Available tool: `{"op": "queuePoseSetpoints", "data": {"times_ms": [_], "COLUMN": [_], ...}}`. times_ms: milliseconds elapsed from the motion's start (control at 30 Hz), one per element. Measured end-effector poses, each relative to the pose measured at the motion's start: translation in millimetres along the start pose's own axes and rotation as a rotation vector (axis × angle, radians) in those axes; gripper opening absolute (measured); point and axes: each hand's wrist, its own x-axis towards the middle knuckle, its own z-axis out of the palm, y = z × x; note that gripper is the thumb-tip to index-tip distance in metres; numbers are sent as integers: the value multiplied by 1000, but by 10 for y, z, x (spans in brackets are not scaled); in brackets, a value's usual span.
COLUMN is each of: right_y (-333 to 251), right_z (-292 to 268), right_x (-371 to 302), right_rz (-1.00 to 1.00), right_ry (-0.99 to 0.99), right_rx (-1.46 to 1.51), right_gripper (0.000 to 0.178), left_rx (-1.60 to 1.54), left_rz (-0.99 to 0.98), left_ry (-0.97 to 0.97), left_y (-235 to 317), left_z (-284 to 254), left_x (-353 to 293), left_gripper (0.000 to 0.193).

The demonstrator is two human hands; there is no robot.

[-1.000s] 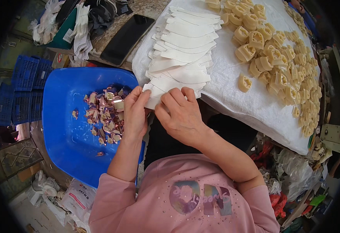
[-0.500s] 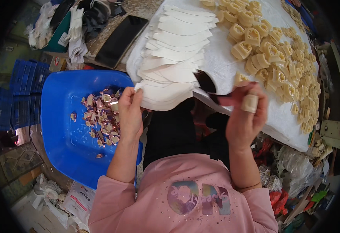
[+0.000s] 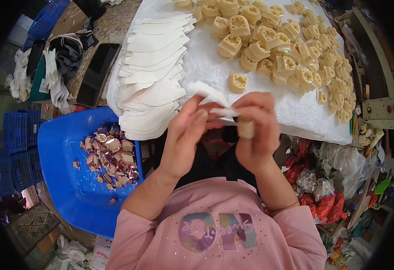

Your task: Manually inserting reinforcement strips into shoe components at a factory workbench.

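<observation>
In front of my chest, both hands meet around a thin white strip (image 3: 210, 93), blurred by motion. My left hand (image 3: 184, 137) pinches its lower part between thumb and fingers. With fingertips closed at the strip's right end is my right hand (image 3: 257, 130), which wears a beige wrap (image 3: 245, 128) on one finger. To the left of the hands lies a fanned stack of curved white pieces (image 3: 154, 74). Just beyond my fingers sits a single beige moulded piece (image 3: 238, 83) with an opening in its top.
A large pile of beige pieces (image 3: 291, 58) covers the right of the white-covered table (image 3: 206, 58). At left, a blue tub (image 3: 66, 180) holds shiny copper-pink pieces (image 3: 113, 153). A black phone (image 3: 98, 74) lies behind it. Plastic bags (image 3: 341, 166) crowd the lower right.
My left hand has left the stack's edge and moved right to meet my right hand. The dark glossy strip earlier at my right hand no longer shows; a white strip is between the hands.
</observation>
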Motion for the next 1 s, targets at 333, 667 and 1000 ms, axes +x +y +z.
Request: {"op": "queuePoseSetpoints", "data": {"times_ms": [333, 667, 1000], "right_y": [-15, 151, 235], "right_z": [-66, -311, -422], "right_x": [-129, -168, -198], "right_rz": [105, 251, 499], "right_ry": [121, 342, 406], "right_rx": [324, 554, 465], "right_gripper": [3, 8, 17], "left_rx": [442, 150, 543], "left_rz": [77, 106, 198], "left_ry": [174, 494, 250], "left_y": [79, 157, 455], "left_z": [-4, -151, -391], "left_x": [204, 329, 351], "left_gripper": [28, 21, 25]}}
